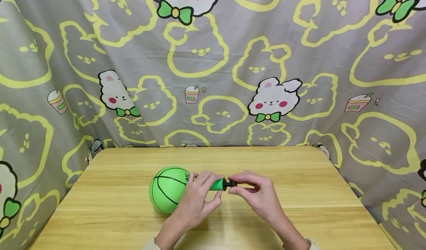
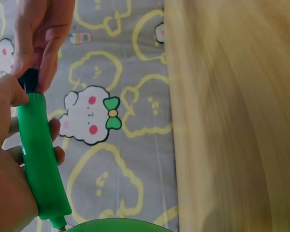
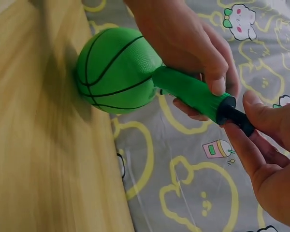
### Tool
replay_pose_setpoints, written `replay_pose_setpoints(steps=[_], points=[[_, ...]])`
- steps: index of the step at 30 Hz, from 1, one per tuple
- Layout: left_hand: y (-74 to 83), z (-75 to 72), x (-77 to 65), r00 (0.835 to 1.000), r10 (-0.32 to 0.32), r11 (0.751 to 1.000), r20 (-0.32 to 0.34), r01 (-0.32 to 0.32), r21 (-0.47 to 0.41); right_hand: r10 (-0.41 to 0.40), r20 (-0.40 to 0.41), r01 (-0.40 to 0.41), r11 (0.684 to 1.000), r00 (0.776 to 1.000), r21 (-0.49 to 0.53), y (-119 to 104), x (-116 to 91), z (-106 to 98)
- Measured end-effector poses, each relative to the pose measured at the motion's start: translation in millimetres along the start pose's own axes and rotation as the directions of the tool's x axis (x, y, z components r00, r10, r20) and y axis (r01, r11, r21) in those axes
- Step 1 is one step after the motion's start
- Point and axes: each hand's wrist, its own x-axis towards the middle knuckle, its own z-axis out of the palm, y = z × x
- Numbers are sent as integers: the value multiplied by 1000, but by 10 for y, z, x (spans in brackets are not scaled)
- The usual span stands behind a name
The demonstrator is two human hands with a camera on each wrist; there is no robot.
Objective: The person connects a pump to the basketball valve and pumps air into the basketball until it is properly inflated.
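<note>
A green ball (image 1: 168, 189) with black basketball lines sits left of centre on the table. Against its right side stands a green hand pump (image 1: 217, 184), roughly level, its nozzle end meeting the ball in the right wrist view. My left hand (image 1: 198, 200) grips the pump's barrel (image 2: 41, 154), thumb on one side and fingers round the other. With thumb and fingertips, my right hand (image 1: 257, 192) pinches the black handle (image 3: 240, 121) at the pump's far end. A short length of black rod shows between barrel and handle.
The wooden table (image 1: 126, 227) has rounded back corners. Close behind it and along both sides hangs a grey curtain (image 1: 213, 65) printed with yellow outlines and white cartoon animals.
</note>
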Motion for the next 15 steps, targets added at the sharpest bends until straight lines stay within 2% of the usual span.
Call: replay_pose_setpoints(steps=[4,11,15], points=[[-9,-2,-10,1000,-1,1000,-4,1,4,11,20,-10,1000,1000,-22,-10,4,12],[-55,0,-6,1000,17,1000,-1,-17,-11,1,94,4,999,996,-45,-91,16,-80],[-80,-14,-4,1000,-5,1000,-4,5,-29,10,103,-2,997,995,-71,-133,16,-156]])
